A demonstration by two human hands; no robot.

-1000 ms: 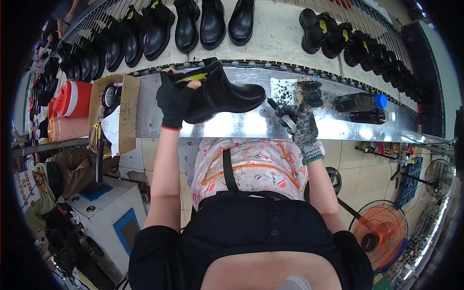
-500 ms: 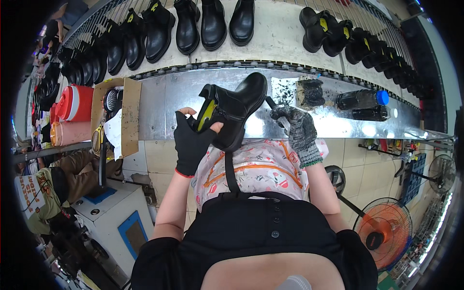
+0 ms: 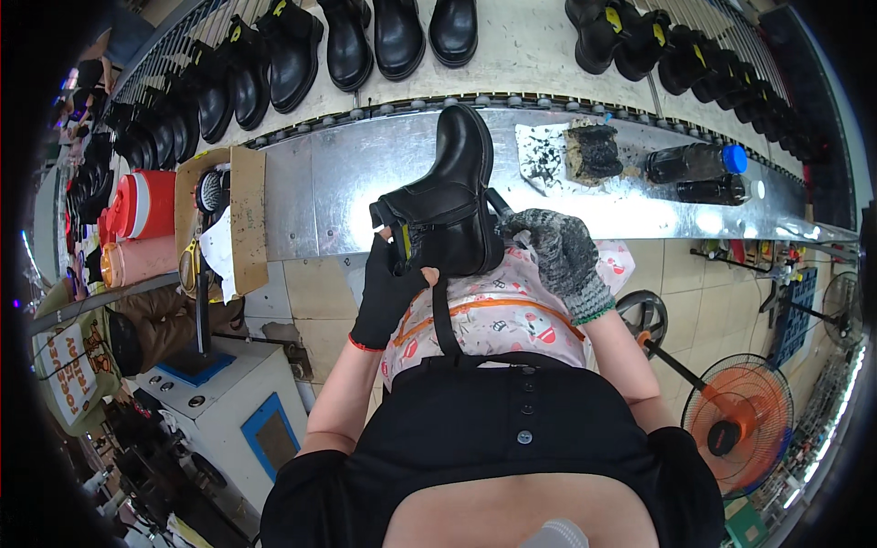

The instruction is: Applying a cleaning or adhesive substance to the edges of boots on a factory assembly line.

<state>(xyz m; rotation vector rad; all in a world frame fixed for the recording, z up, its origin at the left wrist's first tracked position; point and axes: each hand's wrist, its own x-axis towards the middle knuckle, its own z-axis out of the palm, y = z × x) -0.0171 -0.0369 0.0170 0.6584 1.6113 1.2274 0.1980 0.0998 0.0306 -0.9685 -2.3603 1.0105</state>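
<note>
A black leather ankle boot [image 3: 454, 173] lies tilted on its side over the front edge of the metal bench, toe pointing away from me. My left hand [image 3: 393, 288], in a black glove with bare fingertips, grips the boot by its shaft opening, where a yellow-green lining shows. My right hand [image 3: 559, 256], in a grey knit glove, is closed round a slim tool with a dark tip [image 3: 497, 202]. That tip is at the sole edge near the heel; whether it touches is unclear. Most of the tool is hidden by the glove.
A blackened sponge-like block [image 3: 594, 153] sits beside a stained white sheet [image 3: 541, 157]. Two dark bottles [image 3: 683, 164] lie to their right. On the left stands a cardboard box [image 3: 247, 219] with a brush and scissors. Rows of black boots [image 3: 397, 41] line the conveyor behind the bench [image 3: 338, 183].
The boot has turned, its toe swinging left and away, its sole edge now facing right. My left hand has shifted lower and right. The tool's tip has moved down to the heel side.
</note>
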